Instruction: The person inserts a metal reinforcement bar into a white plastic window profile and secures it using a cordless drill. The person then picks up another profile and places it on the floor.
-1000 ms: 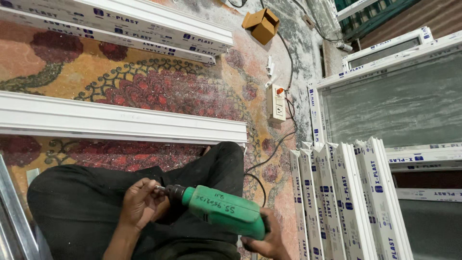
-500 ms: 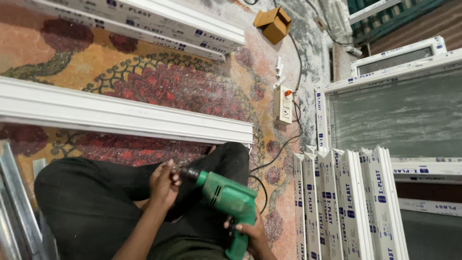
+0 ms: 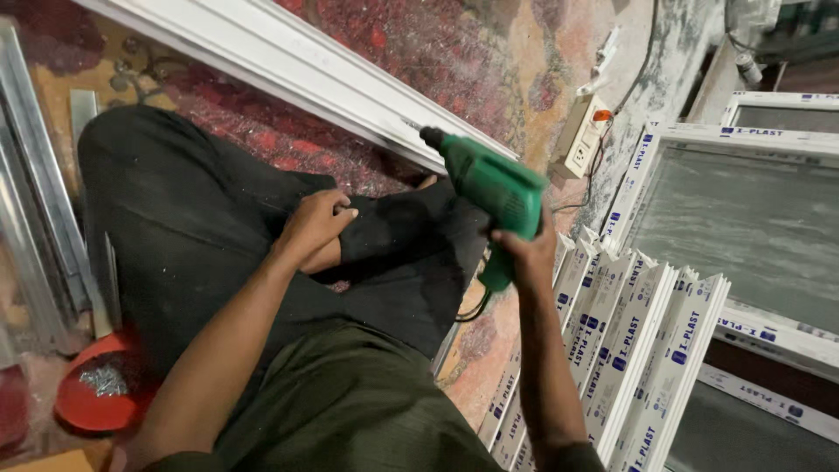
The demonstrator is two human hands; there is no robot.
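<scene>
Lifted and swung since a moment ago, the green drill (image 3: 489, 188) now points its dark chuck at the end of the long white plastic profile (image 3: 288, 74), my left hand (image 3: 316, 225) off it.

My right hand (image 3: 517, 246) has its grip closed round the drill's handle; the left rests loosely curled, empty, on my dark trouser knee. Ribbed white profiles (image 3: 612, 341) stand just right; a red bowl of screws (image 3: 96, 389) sits on the patterned carpet (image 3: 454, 52).

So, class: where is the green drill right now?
In the head view, the green drill is right of centre, gripped by the right hand, its tip near the long white profile.
</scene>
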